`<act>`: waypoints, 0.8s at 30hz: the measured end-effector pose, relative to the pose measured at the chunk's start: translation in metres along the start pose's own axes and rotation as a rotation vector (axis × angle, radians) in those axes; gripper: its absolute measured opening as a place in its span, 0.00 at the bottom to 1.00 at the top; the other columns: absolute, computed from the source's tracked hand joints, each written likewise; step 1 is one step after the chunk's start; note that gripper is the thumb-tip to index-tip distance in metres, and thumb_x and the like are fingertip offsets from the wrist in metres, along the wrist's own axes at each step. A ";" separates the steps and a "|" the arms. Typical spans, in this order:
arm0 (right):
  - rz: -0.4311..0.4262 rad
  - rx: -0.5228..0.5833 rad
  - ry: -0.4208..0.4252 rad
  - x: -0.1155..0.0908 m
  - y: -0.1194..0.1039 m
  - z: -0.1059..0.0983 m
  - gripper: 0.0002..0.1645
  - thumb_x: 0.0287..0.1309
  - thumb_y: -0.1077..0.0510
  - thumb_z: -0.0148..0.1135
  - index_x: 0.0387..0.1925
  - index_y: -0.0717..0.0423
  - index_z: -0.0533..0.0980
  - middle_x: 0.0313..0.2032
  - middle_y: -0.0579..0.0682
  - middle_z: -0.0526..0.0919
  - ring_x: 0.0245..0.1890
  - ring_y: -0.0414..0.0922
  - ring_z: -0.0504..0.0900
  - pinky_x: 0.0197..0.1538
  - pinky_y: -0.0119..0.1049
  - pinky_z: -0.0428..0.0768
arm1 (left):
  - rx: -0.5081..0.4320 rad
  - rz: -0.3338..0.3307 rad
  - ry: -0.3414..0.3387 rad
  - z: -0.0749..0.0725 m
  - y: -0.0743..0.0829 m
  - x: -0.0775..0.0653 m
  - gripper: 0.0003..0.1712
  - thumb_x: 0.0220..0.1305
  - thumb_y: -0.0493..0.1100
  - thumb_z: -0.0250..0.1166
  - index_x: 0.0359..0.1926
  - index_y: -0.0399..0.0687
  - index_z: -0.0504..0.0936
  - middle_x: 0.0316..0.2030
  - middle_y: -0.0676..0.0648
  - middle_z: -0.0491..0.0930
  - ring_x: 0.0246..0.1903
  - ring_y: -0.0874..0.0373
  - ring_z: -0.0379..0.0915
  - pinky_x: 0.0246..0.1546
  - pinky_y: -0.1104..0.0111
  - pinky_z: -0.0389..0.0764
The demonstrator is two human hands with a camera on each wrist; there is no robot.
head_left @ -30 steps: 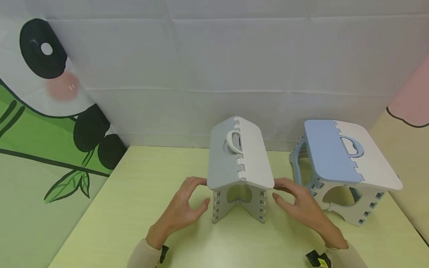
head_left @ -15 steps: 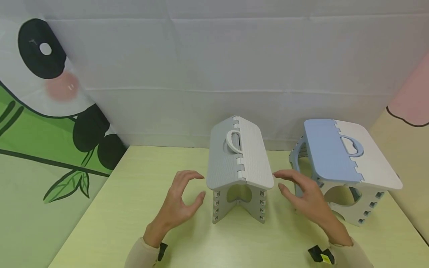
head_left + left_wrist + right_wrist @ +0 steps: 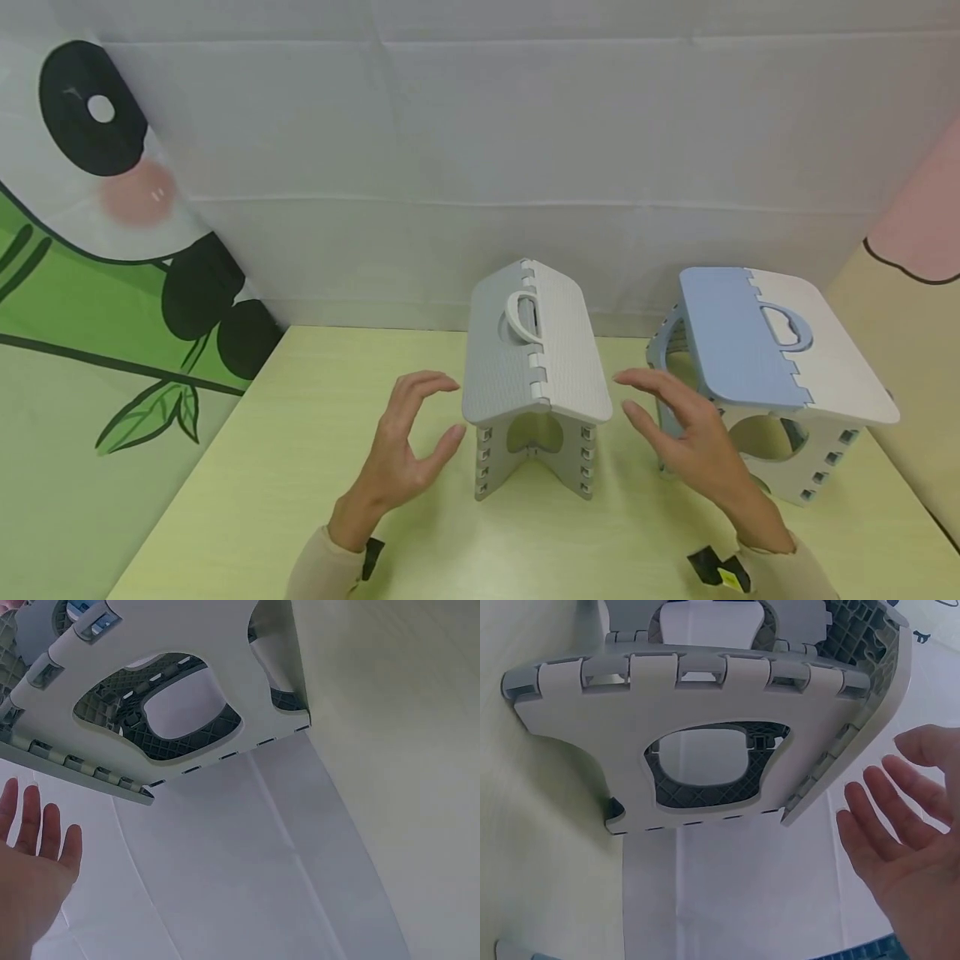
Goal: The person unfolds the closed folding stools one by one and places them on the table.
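A grey and white folding step stool (image 3: 536, 350) stands partly folded on the table, its top bent into a ridge with a loop handle on it. My left hand (image 3: 401, 454) is held just left of the stool, fingers bent loosely and thumb apart, holding nothing. On the other side, my right hand (image 3: 693, 442) hovers in the same way, a small gap from the stool's edge. In the left wrist view, the left fingers (image 3: 50, 832) lie beside the stool's top edge. The right wrist view has the right fingers (image 3: 889, 802) apart from the top panel.
A blue and white folding stool (image 3: 780, 350) stands opened out at the right, close behind my right hand. The pale yellow table (image 3: 315, 392) meets a white cloth backdrop (image 3: 525, 150) at the back. A cartoon-printed cloth (image 3: 97, 283) hangs at the left.
Both hands have come away from the grey and white stool's side edges, leaving gaps, and have risen slightly. Both stools stay where they were.
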State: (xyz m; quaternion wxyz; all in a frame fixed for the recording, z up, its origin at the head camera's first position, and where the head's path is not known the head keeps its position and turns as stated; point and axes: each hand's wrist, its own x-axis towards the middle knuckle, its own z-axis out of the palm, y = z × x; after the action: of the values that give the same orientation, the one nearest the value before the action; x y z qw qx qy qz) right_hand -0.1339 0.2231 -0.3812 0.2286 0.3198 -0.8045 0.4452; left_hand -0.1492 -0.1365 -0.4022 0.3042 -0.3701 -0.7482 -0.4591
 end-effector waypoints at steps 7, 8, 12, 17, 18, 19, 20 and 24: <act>0.064 -0.015 -0.001 0.005 -0.011 0.001 0.31 0.58 0.76 0.67 0.62 0.57 0.78 0.60 0.51 0.81 0.65 0.40 0.75 0.67 0.29 0.70 | -0.028 0.022 0.008 0.006 0.006 0.008 0.26 0.73 0.53 0.62 0.60 0.36 0.77 0.56 0.38 0.76 0.59 0.45 0.70 0.64 0.63 0.69; 0.070 -0.017 0.000 0.005 -0.013 0.002 0.31 0.58 0.75 0.68 0.62 0.57 0.78 0.60 0.51 0.81 0.65 0.40 0.74 0.68 0.29 0.69 | -0.031 0.026 0.007 0.007 0.006 0.009 0.26 0.73 0.52 0.62 0.60 0.36 0.77 0.56 0.37 0.76 0.58 0.44 0.70 0.64 0.64 0.70; 0.073 -0.007 -0.006 0.007 -0.018 0.003 0.32 0.57 0.75 0.69 0.63 0.56 0.78 0.61 0.52 0.80 0.66 0.41 0.74 0.68 0.30 0.69 | -0.039 0.047 -0.001 0.010 0.009 0.012 0.25 0.73 0.50 0.62 0.60 0.35 0.76 0.57 0.36 0.75 0.58 0.44 0.70 0.62 0.65 0.73; 0.027 0.012 -0.007 0.010 -0.021 0.006 0.35 0.55 0.74 0.71 0.64 0.55 0.77 0.63 0.52 0.79 0.67 0.43 0.74 0.68 0.30 0.69 | -0.058 0.044 -0.021 0.014 0.013 0.015 0.24 0.71 0.46 0.64 0.61 0.37 0.76 0.59 0.38 0.74 0.59 0.45 0.70 0.60 0.65 0.76; 0.008 0.017 -0.006 0.010 -0.022 0.007 0.35 0.54 0.75 0.71 0.64 0.55 0.77 0.63 0.53 0.79 0.66 0.44 0.74 0.67 0.30 0.70 | -0.062 0.039 -0.027 0.015 0.014 0.015 0.24 0.71 0.46 0.64 0.61 0.37 0.76 0.59 0.38 0.74 0.60 0.45 0.70 0.59 0.65 0.77; -0.003 0.026 -0.010 0.011 -0.022 0.008 0.36 0.53 0.75 0.71 0.64 0.56 0.77 0.63 0.53 0.79 0.67 0.44 0.74 0.67 0.29 0.70 | -0.065 0.039 -0.031 0.016 0.015 0.016 0.24 0.71 0.45 0.64 0.61 0.37 0.76 0.59 0.38 0.74 0.60 0.45 0.70 0.59 0.65 0.77; -0.003 0.032 -0.017 0.011 -0.023 0.008 0.37 0.53 0.75 0.72 0.65 0.56 0.76 0.64 0.53 0.78 0.67 0.44 0.74 0.66 0.29 0.71 | -0.068 0.040 -0.035 0.018 0.016 0.017 0.24 0.71 0.46 0.64 0.61 0.37 0.76 0.59 0.38 0.74 0.60 0.45 0.70 0.58 0.65 0.77; -0.037 0.049 -0.031 0.013 -0.026 0.012 0.38 0.52 0.74 0.73 0.65 0.56 0.76 0.65 0.53 0.78 0.67 0.45 0.74 0.66 0.29 0.72 | -0.077 0.058 -0.038 0.022 0.019 0.020 0.24 0.73 0.47 0.62 0.62 0.37 0.76 0.59 0.38 0.74 0.59 0.45 0.71 0.57 0.66 0.78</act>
State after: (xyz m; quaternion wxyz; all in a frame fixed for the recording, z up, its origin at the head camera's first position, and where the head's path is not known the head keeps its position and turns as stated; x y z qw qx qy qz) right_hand -0.1255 0.1986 -0.3637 0.2166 0.3470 -0.7907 0.4554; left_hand -0.1467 -0.1052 -0.3859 0.2886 -0.4118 -0.7244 -0.4715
